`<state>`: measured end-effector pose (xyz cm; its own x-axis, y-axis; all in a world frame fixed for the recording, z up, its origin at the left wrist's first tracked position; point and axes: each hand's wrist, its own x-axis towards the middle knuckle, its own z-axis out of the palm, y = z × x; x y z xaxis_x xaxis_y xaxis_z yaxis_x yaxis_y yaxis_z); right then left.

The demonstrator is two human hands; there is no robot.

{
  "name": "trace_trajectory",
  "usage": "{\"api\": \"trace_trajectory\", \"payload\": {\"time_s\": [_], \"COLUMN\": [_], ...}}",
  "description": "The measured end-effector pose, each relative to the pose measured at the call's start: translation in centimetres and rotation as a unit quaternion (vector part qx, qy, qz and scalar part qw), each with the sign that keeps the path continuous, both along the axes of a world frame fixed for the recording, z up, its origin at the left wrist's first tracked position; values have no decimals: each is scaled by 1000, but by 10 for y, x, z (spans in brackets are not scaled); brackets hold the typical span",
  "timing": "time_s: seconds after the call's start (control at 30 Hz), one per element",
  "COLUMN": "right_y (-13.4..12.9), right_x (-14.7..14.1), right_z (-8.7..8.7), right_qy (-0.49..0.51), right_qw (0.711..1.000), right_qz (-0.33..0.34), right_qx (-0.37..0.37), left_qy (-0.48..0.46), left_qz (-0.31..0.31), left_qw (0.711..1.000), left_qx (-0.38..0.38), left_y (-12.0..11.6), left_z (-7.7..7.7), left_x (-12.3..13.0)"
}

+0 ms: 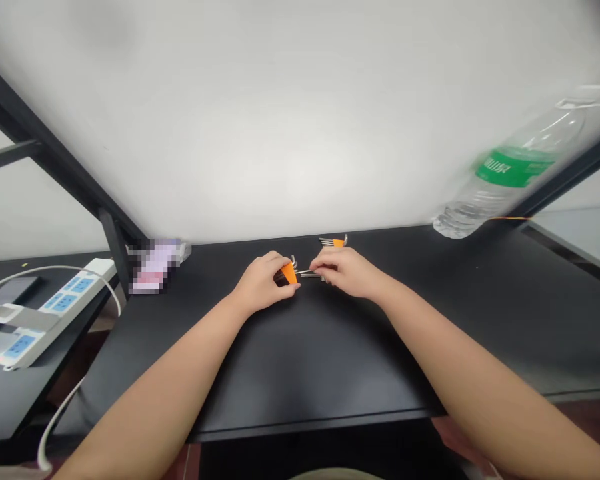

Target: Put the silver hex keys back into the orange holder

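My left hand grips an orange hex key holder between thumb and fingers, near the middle of the black table. A bent metal key end stands up beside the holder. My right hand pinches a thin metal hex key that reaches across to the holder. Whether its tip is inside the holder I cannot tell. More metal keys lie under and beside my right fingertips, partly hidden. Just behind that hand rests a second orange holder with several hex keys in it.
A large clear bottle with a green label stands at the back right by a dark frame post. On the left are a white power strip with a cable and a blurred-out packet. A white wall rises behind the black table.
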<state>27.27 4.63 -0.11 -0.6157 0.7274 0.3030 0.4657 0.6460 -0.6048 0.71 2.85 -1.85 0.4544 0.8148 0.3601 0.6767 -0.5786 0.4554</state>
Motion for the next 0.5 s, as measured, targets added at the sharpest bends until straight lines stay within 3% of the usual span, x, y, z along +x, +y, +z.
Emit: {"api": "trace_trajectory", "payload": {"time_s": [0.23, 0.5], "right_y": [-4, 0], "right_x": [-6, 2], "right_z": [1, 4], "right_qy": [-25, -1], "right_qw": [1000, 1000], "right_qz": [8, -14], "right_qx": [0, 19], "left_qy": [36, 7], "left_qz": [-2, 15], "left_qw": [999, 1000], "left_qx": [26, 5], "left_y": [-4, -2], "left_z": [4, 1], "left_x": [4, 2]}}
